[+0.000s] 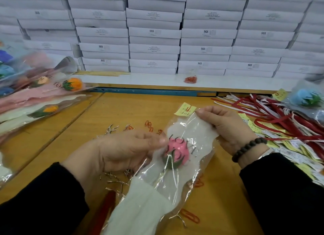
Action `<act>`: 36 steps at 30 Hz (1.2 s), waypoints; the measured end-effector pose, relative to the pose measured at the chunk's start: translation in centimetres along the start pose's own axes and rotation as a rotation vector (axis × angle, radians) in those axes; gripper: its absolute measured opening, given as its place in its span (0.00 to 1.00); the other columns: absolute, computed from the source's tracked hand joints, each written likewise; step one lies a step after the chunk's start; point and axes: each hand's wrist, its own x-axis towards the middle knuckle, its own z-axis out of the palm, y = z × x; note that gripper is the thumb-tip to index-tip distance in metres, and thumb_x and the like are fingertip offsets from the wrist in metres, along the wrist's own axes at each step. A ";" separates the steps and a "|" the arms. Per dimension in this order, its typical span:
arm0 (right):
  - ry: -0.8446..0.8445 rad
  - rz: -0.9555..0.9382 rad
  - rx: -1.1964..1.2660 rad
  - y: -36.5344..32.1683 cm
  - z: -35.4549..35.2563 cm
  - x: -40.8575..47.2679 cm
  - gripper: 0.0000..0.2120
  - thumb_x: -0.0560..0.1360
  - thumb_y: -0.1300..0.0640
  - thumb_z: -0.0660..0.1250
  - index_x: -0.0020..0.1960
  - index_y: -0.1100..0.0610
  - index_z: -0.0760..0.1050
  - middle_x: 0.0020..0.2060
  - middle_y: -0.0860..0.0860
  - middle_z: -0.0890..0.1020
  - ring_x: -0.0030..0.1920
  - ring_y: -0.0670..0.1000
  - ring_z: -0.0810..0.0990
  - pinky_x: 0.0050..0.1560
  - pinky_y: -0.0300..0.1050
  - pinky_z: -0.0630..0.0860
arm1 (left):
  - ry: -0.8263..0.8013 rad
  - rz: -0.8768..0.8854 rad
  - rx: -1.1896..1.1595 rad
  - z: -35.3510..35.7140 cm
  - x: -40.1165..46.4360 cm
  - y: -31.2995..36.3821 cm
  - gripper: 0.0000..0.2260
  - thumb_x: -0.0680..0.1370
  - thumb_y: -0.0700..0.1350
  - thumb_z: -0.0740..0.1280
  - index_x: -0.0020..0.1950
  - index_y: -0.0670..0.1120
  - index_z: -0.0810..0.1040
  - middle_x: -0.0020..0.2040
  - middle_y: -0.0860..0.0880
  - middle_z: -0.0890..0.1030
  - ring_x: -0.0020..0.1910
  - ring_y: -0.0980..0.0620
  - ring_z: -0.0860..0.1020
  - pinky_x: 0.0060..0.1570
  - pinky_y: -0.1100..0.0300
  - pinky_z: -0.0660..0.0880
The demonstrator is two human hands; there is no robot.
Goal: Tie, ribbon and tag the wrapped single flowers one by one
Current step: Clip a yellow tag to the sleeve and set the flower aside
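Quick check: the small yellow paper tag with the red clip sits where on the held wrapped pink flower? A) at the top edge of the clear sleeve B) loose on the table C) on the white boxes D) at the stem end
A: the small yellow paper tag sits at the clear sleeve's top edge, beside the right hand's fingertips.

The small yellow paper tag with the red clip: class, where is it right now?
In the head view, the small yellow paper tag sits at centre, at the top edge of the clear wrapped pink flower, just left of the right hand fingertips pinching the wrapper.

left hand point(122, 148) grips wrapped flower point(177, 154); right hand point(226, 126) pinches wrapper top
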 end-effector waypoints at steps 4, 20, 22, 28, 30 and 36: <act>0.136 -0.033 0.067 -0.3 -0.8 0.2 0.04 0.63 0.60 0.71 0.37 0.58 0.78 0.30 0.50 0.83 0.29 0.45 0.80 0.29 0.36 0.77 | -0.217 -0.014 0.033 1.2 0.5 -0.5 0.15 0.64 0.46 0.78 0.50 0.47 0.84 0.47 0.48 0.84 0.44 0.53 0.82 0.46 0.61 0.80; -0.175 -0.033 -0.512 -0.6 2.3 -1.1 0.09 0.76 0.56 0.64 0.42 0.58 0.78 0.31 0.50 0.81 0.24 0.42 0.73 0.24 0.32 0.68 | 0.563 0.251 -0.260 -0.7 1.0 -0.6 0.20 0.65 0.39 0.70 0.55 0.35 0.78 0.42 0.40 0.84 0.35 0.48 0.83 0.37 0.57 0.81; -0.413 0.061 -0.625 -0.6 3.2 -1.7 0.12 0.76 0.51 0.63 0.41 0.59 0.78 0.32 0.51 0.82 0.23 0.43 0.73 0.24 0.32 0.68 | 0.596 0.288 -0.271 -0.7 1.2 -0.5 0.18 0.65 0.39 0.70 0.54 0.36 0.78 0.40 0.41 0.84 0.34 0.49 0.83 0.35 0.58 0.81; -0.761 0.207 -0.842 -0.4 4.2 -2.5 0.18 0.73 0.44 0.64 0.37 0.58 0.78 0.32 0.50 0.82 0.20 0.41 0.69 0.22 0.31 0.65 | 0.726 0.352 -0.296 -0.7 1.4 -0.6 0.11 0.73 0.37 0.68 0.54 0.37 0.78 0.41 0.43 0.84 0.35 0.50 0.83 0.35 0.60 0.80; -0.814 0.250 -0.854 -0.4 4.2 -2.6 0.17 0.74 0.45 0.65 0.36 0.58 0.77 0.32 0.50 0.82 0.19 0.41 0.69 0.22 0.31 0.64 | 0.767 0.373 -0.303 -0.7 1.5 -0.5 0.11 0.73 0.37 0.68 0.55 0.38 0.78 0.41 0.45 0.84 0.34 0.51 0.82 0.34 0.61 0.79; -0.841 0.286 -0.692 -0.2 4.2 -2.7 0.14 0.76 0.54 0.65 0.37 0.63 0.74 0.25 0.46 0.81 0.17 0.42 0.68 0.20 0.30 0.63 | 0.798 0.421 -0.334 -0.8 1.7 -0.5 0.10 0.73 0.37 0.67 0.54 0.37 0.78 0.37 0.47 0.84 0.32 0.53 0.82 0.32 0.64 0.79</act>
